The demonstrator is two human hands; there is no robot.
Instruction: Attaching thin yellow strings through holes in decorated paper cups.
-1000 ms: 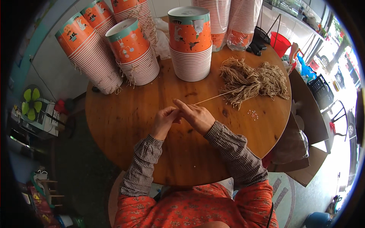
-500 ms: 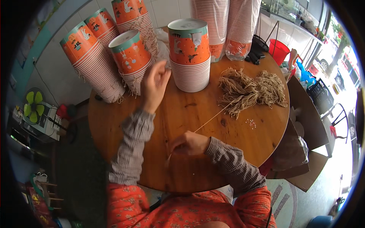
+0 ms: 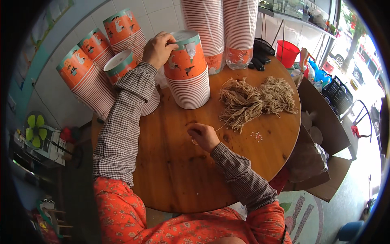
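My left hand (image 3: 159,49) is at the upper left of the middle stack of upturned paper buckets (image 3: 187,93). Its fingers curl over the base edge of the topmost orange and green bucket (image 3: 183,61), which sits nested on the others. Lower down, above the tabletop, my right hand (image 3: 204,136) is closed in a pinch on a thin tan string (image 3: 195,142). Part of this string runs toward a loose bundle of tan strings (image 3: 258,97) on the right of the table. Tiny pale beads (image 3: 256,136) lie scattered beside the bundle.
Several more bucket stacks (image 3: 87,91) stand at the back left of the round wooden table (image 3: 170,171). Tall plastic-wrapped stacks (image 3: 203,32) rise at the back, with dark objects (image 3: 260,61) beside them. An open cardboard box (image 3: 321,118) adjoins the right edge.
My left hand has reached forward from in front of the stacks onto the middle stack's top bucket. My right hand has moved slightly forward, still pinching string. The view has shifted a little.
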